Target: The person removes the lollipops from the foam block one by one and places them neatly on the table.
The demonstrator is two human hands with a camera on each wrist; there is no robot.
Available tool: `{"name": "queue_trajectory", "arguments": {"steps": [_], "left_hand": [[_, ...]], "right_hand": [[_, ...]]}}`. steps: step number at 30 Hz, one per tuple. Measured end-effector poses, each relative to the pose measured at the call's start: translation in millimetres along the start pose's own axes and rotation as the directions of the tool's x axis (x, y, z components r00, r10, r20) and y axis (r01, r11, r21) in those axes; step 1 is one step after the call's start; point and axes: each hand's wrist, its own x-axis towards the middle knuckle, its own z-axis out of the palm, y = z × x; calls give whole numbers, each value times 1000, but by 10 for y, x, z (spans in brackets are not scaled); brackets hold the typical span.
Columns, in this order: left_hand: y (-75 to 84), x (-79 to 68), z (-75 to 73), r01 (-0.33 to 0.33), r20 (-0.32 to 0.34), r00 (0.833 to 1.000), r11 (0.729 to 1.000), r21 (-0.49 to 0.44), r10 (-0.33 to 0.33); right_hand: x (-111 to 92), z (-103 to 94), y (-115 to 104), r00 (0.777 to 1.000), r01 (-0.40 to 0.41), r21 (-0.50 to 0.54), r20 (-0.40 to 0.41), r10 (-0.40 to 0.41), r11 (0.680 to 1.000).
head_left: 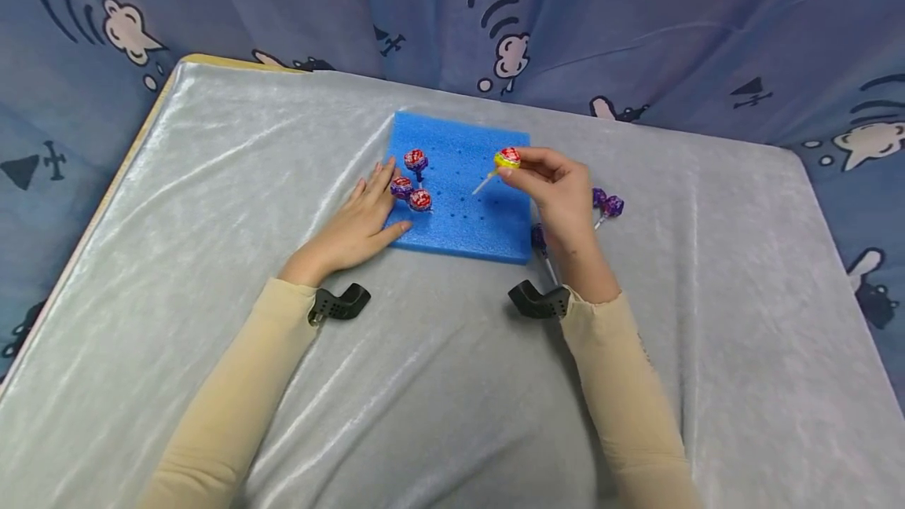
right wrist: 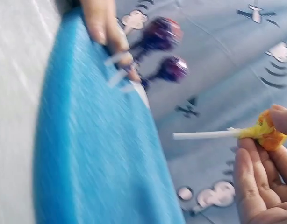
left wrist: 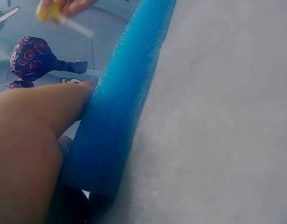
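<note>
My right hand [head_left: 566, 193] pinches a yellow-and-red wrapped lollipop [head_left: 507, 159] by its candy head, above a blue foam board [head_left: 459, 240] dotted with small holes. Its white stick slants down to the left; in the right wrist view the stick [right wrist: 204, 135] is apart from the foam. My left hand [head_left: 353, 225] rests on the board's left edge, fingers extended and thumb [left wrist: 64, 100] near the front corner. Beside that hand, three purple-and-red lollipops stand in the board: a back one [head_left: 415, 160], a left one [head_left: 401, 188] and a front one [head_left: 420, 200].
Purple lollipops [head_left: 612, 206] lie on the table right of the board, partly behind my right hand. Another purple lollipop [head_left: 539, 238] lies by the board's right edge. A grey cloth [head_left: 424, 383] covers the table; a blue patterned curtain [head_left: 424, 14] hangs behind.
</note>
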Motion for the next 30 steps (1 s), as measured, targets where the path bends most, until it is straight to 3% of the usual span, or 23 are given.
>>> {"name": "queue_trajectory", "arguments": {"steps": [10,15,19,23,26,30], "left_hand": [[14,-9,-6,3,8,1000,1000,-8,-3],[23,-16,-17,1,11,1000,1000,-16,-1],[25,-20,-4,10,15,1000,1000,-20,-9],[18,-26,3,19,24,1000,999,-29,-18],[16,-24,-4,17,20,1000,999,-27,-16],[17,-11,-7,4,8,1000,1000,-17,-4]], "right_hand": [[-154,-624,-150,997,-31,171,-63,42,985],[-197,-877,-136,995,-74,161,-59,85,984],[-204,-1031,-91,977,-213,31,0,213,977],[-182,-1110,-35,932,-336,-232,58,358,913],[-160,-1132,25,907,-344,-357,112,406,868],[-149,-1142,111,883,-323,-417,191,429,849]]}}
